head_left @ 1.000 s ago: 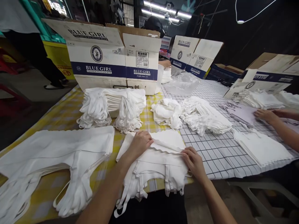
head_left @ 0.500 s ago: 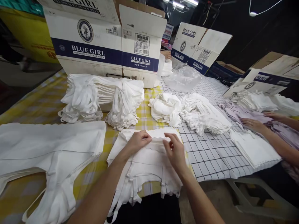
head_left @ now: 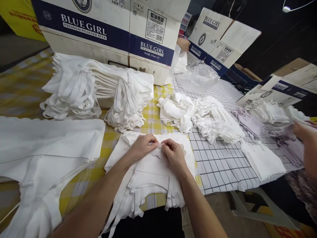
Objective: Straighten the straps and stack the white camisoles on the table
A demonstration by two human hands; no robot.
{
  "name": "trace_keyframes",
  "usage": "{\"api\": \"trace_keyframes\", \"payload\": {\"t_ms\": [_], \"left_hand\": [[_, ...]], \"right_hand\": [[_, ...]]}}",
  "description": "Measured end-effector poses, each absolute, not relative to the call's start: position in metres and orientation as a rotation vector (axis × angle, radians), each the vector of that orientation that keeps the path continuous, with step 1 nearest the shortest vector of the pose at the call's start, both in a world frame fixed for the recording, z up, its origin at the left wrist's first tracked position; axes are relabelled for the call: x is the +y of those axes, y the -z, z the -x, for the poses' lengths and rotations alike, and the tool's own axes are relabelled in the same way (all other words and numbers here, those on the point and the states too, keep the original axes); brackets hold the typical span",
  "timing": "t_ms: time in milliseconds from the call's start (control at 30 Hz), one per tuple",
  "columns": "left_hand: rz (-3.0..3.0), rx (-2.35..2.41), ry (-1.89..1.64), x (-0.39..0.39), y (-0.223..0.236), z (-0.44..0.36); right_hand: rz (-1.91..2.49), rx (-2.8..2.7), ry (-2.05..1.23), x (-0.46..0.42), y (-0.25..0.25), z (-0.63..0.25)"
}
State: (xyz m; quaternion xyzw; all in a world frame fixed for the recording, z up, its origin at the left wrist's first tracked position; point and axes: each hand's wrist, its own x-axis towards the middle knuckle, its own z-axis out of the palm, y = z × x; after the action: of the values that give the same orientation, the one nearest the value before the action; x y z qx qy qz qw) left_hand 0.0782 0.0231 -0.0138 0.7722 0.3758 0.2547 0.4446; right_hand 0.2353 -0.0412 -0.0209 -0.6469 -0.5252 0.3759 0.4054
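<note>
In front of me lies a white strappy top (head_left: 153,168), flat on other white cloth, its straps hanging over the table's near edge. My left hand (head_left: 144,145) pinches the top's far hem. Close beside it, my right hand (head_left: 173,152) is also closed on that hem, fingertips almost meeting the left ones. A small fold of fabric shows between them. To the left is a wide stack of white strappy garments (head_left: 61,142). Behind it sits a folded stack of white tops (head_left: 109,79), its straps bunched at the front.
Crumpled white garments (head_left: 177,110) and a white pile (head_left: 215,119) lie beyond my hands. A large beer carton (head_left: 106,43) stands behind the stacks, with clear plastic (head_left: 198,77) near another carton (head_left: 218,43). At right, a co-worker's hand (head_left: 303,132) is by lilac garments (head_left: 292,148).
My right hand has moved left along the hem, let go, and closed again beside my left hand. My view has tilted down and closer. The co-worker's hand has shifted right.
</note>
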Motion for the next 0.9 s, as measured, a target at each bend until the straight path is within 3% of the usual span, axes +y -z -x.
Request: {"api": "trace_keyframes", "payload": {"t_ms": [900], "left_hand": [[-1.935,0.935,-0.628,0.0233,0.0176,-0.0819]], "right_hand": [[1.659,-1.324,-0.844,-0.04,0.0165,-0.2323]]}}
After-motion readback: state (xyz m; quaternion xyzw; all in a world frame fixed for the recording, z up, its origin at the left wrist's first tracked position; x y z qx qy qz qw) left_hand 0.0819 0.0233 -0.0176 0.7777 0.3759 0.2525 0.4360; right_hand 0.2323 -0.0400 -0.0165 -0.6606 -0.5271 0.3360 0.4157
